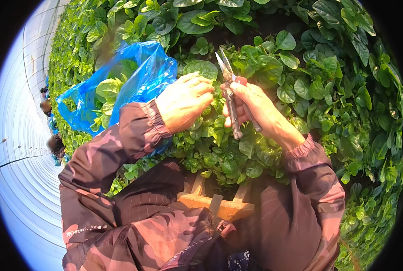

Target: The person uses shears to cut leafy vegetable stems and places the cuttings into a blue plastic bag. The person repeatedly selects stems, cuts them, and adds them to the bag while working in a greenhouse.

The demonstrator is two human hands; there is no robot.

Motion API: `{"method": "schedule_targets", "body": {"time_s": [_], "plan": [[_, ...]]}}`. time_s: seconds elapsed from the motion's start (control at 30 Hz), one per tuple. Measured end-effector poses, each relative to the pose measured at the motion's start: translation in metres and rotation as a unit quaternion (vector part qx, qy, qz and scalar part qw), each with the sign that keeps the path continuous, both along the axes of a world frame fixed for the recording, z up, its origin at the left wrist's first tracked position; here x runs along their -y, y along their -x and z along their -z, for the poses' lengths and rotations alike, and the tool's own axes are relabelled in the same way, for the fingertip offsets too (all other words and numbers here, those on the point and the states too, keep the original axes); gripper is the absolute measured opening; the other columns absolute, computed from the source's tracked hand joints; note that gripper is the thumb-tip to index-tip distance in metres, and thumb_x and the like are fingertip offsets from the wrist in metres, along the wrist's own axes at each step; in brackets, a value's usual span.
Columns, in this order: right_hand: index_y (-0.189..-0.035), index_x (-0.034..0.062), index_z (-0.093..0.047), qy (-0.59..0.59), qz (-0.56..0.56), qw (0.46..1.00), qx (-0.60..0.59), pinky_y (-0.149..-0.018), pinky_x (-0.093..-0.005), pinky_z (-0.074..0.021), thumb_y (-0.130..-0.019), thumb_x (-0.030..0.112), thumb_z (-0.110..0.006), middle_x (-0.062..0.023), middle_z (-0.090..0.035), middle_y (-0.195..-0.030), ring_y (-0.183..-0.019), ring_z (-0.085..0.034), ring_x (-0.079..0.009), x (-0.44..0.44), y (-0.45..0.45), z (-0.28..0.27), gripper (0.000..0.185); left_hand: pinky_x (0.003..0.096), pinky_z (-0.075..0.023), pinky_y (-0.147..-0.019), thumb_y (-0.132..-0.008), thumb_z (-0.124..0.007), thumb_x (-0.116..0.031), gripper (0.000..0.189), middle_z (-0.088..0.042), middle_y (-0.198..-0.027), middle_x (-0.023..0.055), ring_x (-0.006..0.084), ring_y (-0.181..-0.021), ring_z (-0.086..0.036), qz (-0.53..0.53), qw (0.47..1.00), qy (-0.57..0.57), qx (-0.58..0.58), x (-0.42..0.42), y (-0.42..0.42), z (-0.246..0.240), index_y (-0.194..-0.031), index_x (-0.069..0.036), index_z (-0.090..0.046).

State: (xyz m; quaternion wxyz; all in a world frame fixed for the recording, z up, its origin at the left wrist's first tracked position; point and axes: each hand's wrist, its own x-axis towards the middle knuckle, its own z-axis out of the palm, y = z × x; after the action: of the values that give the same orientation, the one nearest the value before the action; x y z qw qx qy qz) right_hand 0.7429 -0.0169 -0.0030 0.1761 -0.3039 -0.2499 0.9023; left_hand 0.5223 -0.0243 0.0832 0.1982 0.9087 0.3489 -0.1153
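Note:
In my right hand (254, 106) is a pair of garden scissors (228, 75), with the blades parted and pointing away from me. The handles look worn, and a bit of red shows near the pivot. My left hand (185, 101) hovers over the leafy green plants (218, 125), its fingers curled in beside a broad round leaf (201, 69). Whether a leaf is pinched in those fingers is hidden. Just left of that hand, a blue plastic bag (144, 74) gapes, with green leaves (108, 89) inside it; my left sleeve overlaps its lower part.
A small wooden stool (218, 205) shows between my knees. Dense leafy plants (353, 135) spread to the right, with dark soil gaps near the top. Along the far left, other people (54, 144) are among the plants under a curved greenhouse cover (22, 189).

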Motion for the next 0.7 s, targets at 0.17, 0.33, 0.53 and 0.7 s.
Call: {"method": "schedule_targets", "body": {"time_s": [0.17,0.33,0.53,0.7], "plan": [[-0.11,0.0069,-0.05,0.0,-0.025,1.0,-0.007,-0.055,-0.029,-0.0551,-0.106,0.039,-0.042,-0.008,-0.064,-0.085,-0.066,-0.069,-0.0192,0.006,-0.005,-0.006,0.033,0.0568,-0.0365,-0.111,-0.081,-0.073,-0.015,0.07,-0.038,-0.152,0.018,0.0392,-0.139,-0.039,-0.062,0.968,-0.054,-0.239,0.0,0.045,0.037,-0.145,-0.02,-0.046],[-0.104,0.0064,-0.051,-0.015,-0.124,0.992,-0.036,-0.05,-0.0282,-0.0533,-0.105,0.038,-0.042,-0.0075,-0.066,-0.081,-0.063,-0.07,-0.0186,-0.002,0.007,-0.013,0.033,0.0472,-0.0498,-0.09,-0.075,-0.08,-0.019,0.076,-0.055,-0.121,0.017,0.0384,-0.113,-0.055,-0.197,0.947,-0.05,-0.25,0.016,0.09,0.014,-0.142,-0.013,-0.044],[-0.102,0.0024,-0.049,-0.009,-0.246,0.969,0.003,-0.046,-0.0327,-0.0552,-0.104,0.033,-0.04,-0.012,-0.067,-0.079,-0.061,-0.07,-0.0227,-0.011,0.054,-0.006,0.031,0.0466,-0.0516,-0.083,-0.077,-0.075,-0.016,0.06,-0.058,-0.108,0.0166,0.0375,-0.103,-0.059,-0.227,0.936,-0.087,-0.255,0.021,0.106,0.014,-0.132,-0.01,-0.051],[-0.111,0.0022,-0.045,0.0,-0.264,0.964,0.017,-0.053,-0.0398,-0.061,-0.105,0.037,-0.038,-0.0153,-0.066,-0.085,-0.067,-0.071,-0.0254,-0.019,0.085,0.008,0.036,0.0468,-0.052,-0.081,-0.075,-0.074,-0.014,0.057,-0.057,-0.106,0.0164,0.0371,-0.102,-0.059,-0.232,0.938,-0.102,-0.236,0.024,0.112,0.013,-0.128,-0.011,-0.053]]}}
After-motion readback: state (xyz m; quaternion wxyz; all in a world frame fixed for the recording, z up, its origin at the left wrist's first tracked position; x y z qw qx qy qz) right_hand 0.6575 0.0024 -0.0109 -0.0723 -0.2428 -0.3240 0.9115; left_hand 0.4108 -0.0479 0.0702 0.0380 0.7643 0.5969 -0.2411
